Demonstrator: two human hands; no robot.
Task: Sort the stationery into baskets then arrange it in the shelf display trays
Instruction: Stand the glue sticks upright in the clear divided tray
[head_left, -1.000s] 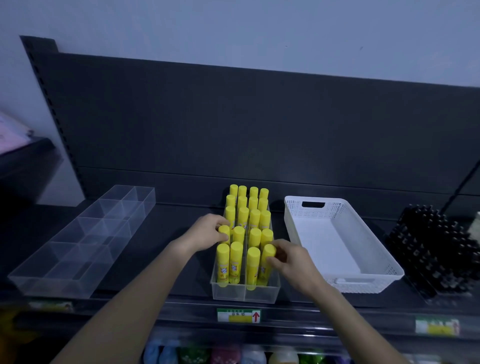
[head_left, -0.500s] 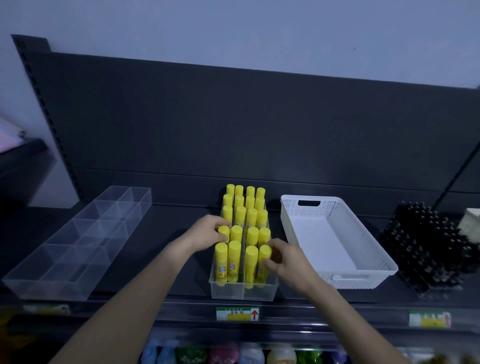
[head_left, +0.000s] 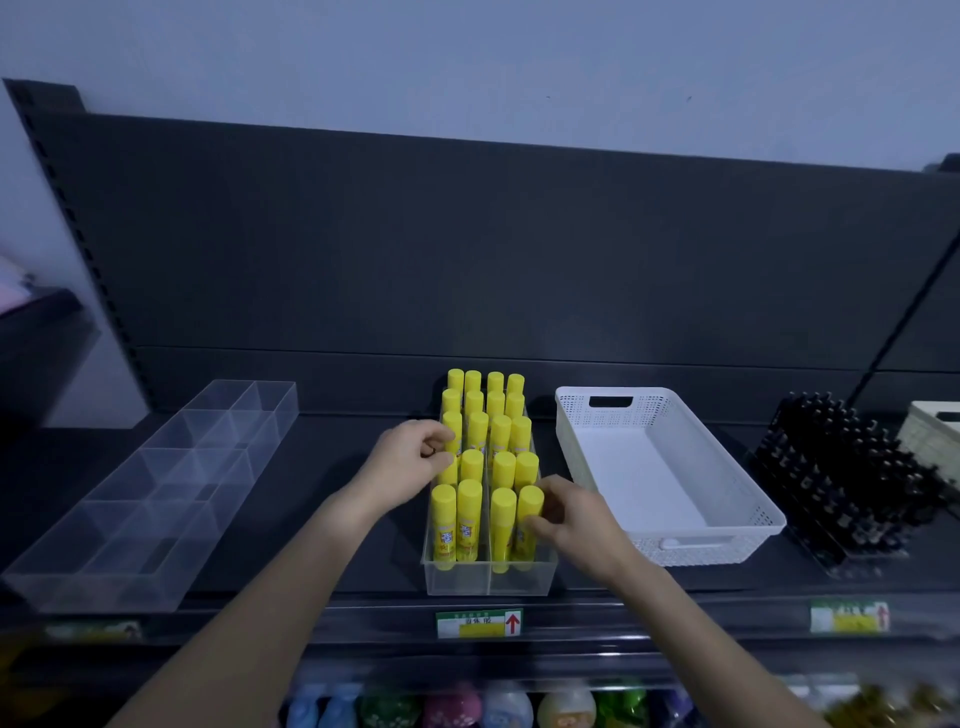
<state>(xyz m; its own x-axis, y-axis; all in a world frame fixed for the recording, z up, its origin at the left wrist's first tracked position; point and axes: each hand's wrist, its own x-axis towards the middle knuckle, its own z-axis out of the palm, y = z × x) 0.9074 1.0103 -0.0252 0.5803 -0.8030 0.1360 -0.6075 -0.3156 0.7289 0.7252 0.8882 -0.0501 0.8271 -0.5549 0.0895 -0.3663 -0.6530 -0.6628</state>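
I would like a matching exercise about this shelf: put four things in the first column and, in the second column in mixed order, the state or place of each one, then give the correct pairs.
Column 1
1. white basket
2. glue sticks
3. divided clear tray
4. right hand

Column 2
A. standing upright in rows in a clear tray
B. far left on the shelf, nothing in it
C. touching the front right stick
D. right of the yellow sticks, nothing in it

Pairs: 1-D, 2-A, 3-B, 4-C
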